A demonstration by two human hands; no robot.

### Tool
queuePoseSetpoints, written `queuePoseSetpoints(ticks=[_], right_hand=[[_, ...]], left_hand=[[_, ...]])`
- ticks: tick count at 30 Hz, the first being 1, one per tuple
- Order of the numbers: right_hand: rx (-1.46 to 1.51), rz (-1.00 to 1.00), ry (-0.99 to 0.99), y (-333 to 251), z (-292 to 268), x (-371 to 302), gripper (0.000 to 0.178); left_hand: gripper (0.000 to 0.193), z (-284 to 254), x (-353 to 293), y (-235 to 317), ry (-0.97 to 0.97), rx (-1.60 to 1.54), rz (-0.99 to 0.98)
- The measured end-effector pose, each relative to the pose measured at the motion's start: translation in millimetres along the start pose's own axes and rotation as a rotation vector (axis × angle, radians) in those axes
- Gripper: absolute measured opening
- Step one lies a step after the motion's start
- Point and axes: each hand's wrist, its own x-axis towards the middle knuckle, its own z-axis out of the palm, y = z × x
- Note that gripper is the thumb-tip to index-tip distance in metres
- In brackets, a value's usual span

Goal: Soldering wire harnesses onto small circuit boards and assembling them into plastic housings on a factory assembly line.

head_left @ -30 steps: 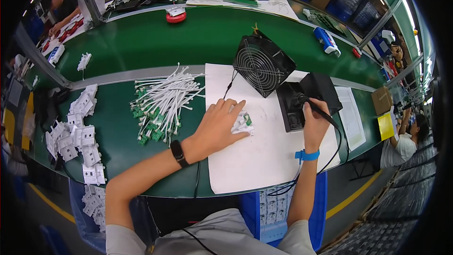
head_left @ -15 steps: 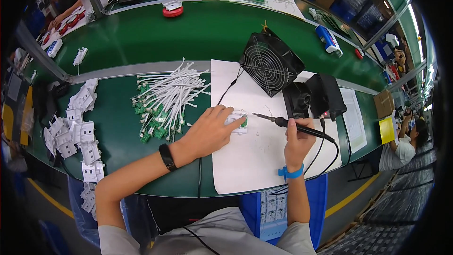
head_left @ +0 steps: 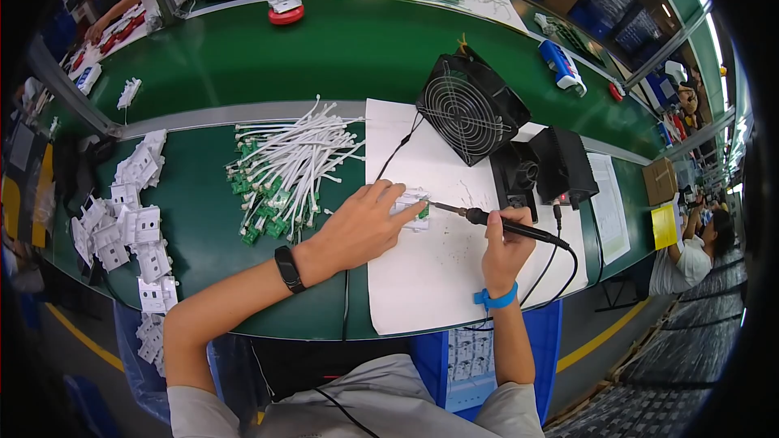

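1. Okay, so the white plastic piece (head_left: 415,225) with the small green circuit board (head_left: 423,212) sits flat on the white sheet (head_left: 438,292), partly covered by the left hand (head_left: 350,225). Looks light and stiff, so I'd guess it skates around unless pinned.
2. Left-hand fingers: forefinger stretched out onto the piece, the next ones slightly apart from it. Can't tell whether the thumb pinches anything underneath.
3. Best hold, imo: press the plastic edges and leave the green part alone. Boards like that are probably the fragile bit, and a fingertip there is awfully close to the iron.
4. Right-hand fingers are wrapped around the soldering iron (head_left: 479,216), and the right hand (head_left: 505,258) has it by the dark handle. Good spot, since the metal end is presumably hot.
5. Iron's tip is right at the board; too small to say if it's touching. Rigid tool, but the bendy cable (head_left: 575,259) behind it might tug, so keep some slack.
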Motion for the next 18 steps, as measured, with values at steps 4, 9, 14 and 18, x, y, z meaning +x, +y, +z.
queuePoseSetpoints(ticks=[4,9,14,18], right_hand=[[0.093,0.179,0.04,-4,4,5,0.013],[0.036,0.043,0.046,4,5,5,0.016],[0.068,0.102,0.1,2,-6,-1,0.015],[0.154,0.108,0.1,-1,-7,-8,0.016]], left_hand=[[0.057,-2,-1,1,-0.008,0.015,-0.011],[0.053,0,0,0,0.082,0.034,0.034],[0.053,-2,0,-1,0.054,0.0,0.022],[0.054,-6,0,-4,0.021,-0.045,0.01]])
